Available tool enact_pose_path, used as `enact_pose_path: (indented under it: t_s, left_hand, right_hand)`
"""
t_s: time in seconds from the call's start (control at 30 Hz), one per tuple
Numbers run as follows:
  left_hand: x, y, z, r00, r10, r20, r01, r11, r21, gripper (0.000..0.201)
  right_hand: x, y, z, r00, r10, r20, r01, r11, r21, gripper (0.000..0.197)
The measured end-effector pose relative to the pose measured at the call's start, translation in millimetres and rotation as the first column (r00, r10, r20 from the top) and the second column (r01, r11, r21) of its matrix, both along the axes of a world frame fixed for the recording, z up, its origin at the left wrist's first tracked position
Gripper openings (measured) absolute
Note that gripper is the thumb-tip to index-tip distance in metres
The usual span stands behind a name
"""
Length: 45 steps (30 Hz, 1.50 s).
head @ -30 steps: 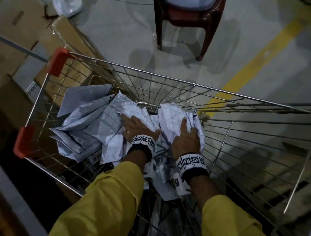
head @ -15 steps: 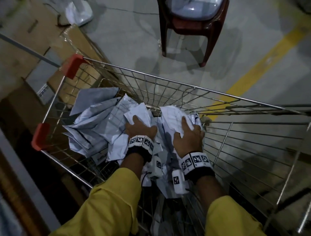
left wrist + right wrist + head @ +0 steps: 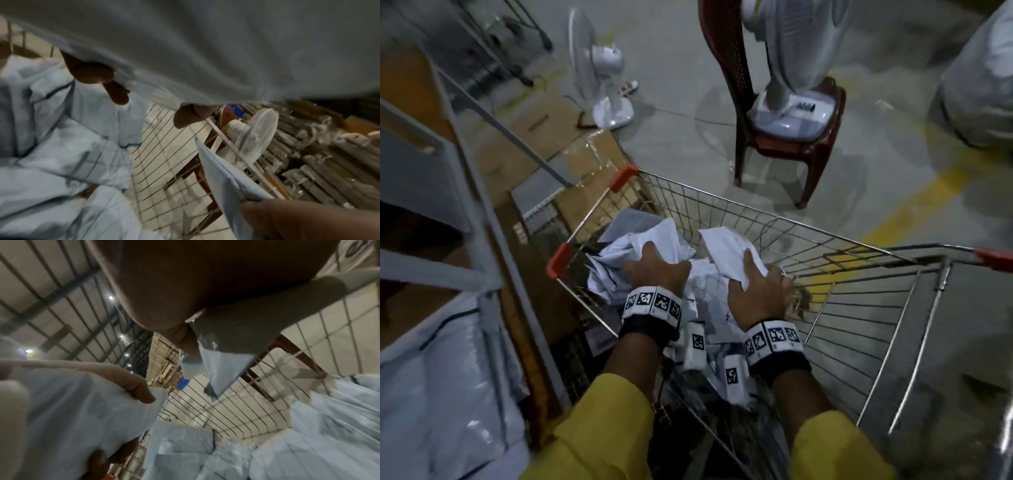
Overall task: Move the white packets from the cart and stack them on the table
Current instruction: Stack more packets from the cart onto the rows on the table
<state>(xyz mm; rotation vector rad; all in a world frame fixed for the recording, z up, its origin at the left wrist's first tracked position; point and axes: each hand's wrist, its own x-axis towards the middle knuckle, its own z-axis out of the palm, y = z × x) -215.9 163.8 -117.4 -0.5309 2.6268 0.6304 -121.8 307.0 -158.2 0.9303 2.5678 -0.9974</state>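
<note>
Both hands [image 3: 657,270] apparently lifting packets [image 3: 729,250] higher in cart [image 3: 791,219].

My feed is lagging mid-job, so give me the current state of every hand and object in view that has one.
Left hand: grips a bunch of white plastic packets.
Right hand: grips one white packet, raised above the pile.
Wire shopping cart with red corners: holds more packets.
Dark red plastic chair: upright, a white fan base on its seat.
Small white table fan: upright on the floor; running or not, cannot tell.
</note>
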Motion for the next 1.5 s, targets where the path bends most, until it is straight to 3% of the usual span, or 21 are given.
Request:
enact_pose_path:
  t_s: [0.23,0.43,0.7,0.83,0.97,1.07,1.17,1.3,1.4,1.5]
  left_hand:
    - [59,-34,107,0.982,0.046,-0.182,-0.027,0.994,0.109,0.095]
    - [139,-75,196,0.921,0.091,-0.380,-0.037,0.988,0.147,0.090]
    - [248,-153,273,0.741,0.336,-0.582,-0.130,0.921,0.366,0.089]
    - [308,-208,287,0.649,0.462,-0.605,-0.248,0.880,0.405,0.090]
    - [372,-259,288,0.496,0.571,-0.654,-0.391,0.819,0.419,0.083]
    - [417,-285,282,0.421,0.619,-0.663,-0.479,0.772,0.417,0.078]
    - [453,-310,272,0.396,0.639,-0.660,-0.544,0.742,0.392,0.073]
    - [486,-349,260,0.349,0.662,-0.663,-0.618,0.695,0.368,0.072]
    - [500,-381,252,0.363,0.662,-0.655,-0.655,0.682,0.326,0.073]
    - [505,-425,241,0.385,0.668,-0.636,-0.666,0.678,0.309,0.077]
  right_hand:
    - [42,-19,98,0.995,0.025,-0.093,-0.019,0.997,0.072,0.066]
    - [97,-57,179,0.973,0.089,-0.213,-0.065,0.991,0.117,0.065]
    - [172,-131,247,0.904,0.254,-0.343,-0.210,0.965,0.159,0.068]
    - [202,-172,259,0.856,0.376,-0.355,-0.349,0.927,0.140,0.080]
    - [224,-204,267,0.747,0.524,-0.409,-0.517,0.845,0.137,0.082]
    - [241,-220,273,0.686,0.571,-0.451,-0.592,0.798,0.112,0.088]
    - [258,-234,266,0.669,0.609,-0.426,-0.613,0.776,0.148,0.075]
    - [271,-259,255,0.647,0.655,-0.391,-0.631,0.747,0.209,0.079]
    - [277,-285,257,0.635,0.694,-0.340,-0.649,0.718,0.254,0.081]
    - [280,-320,263,0.612,0.702,-0.366,-0.676,0.703,0.218,0.067]
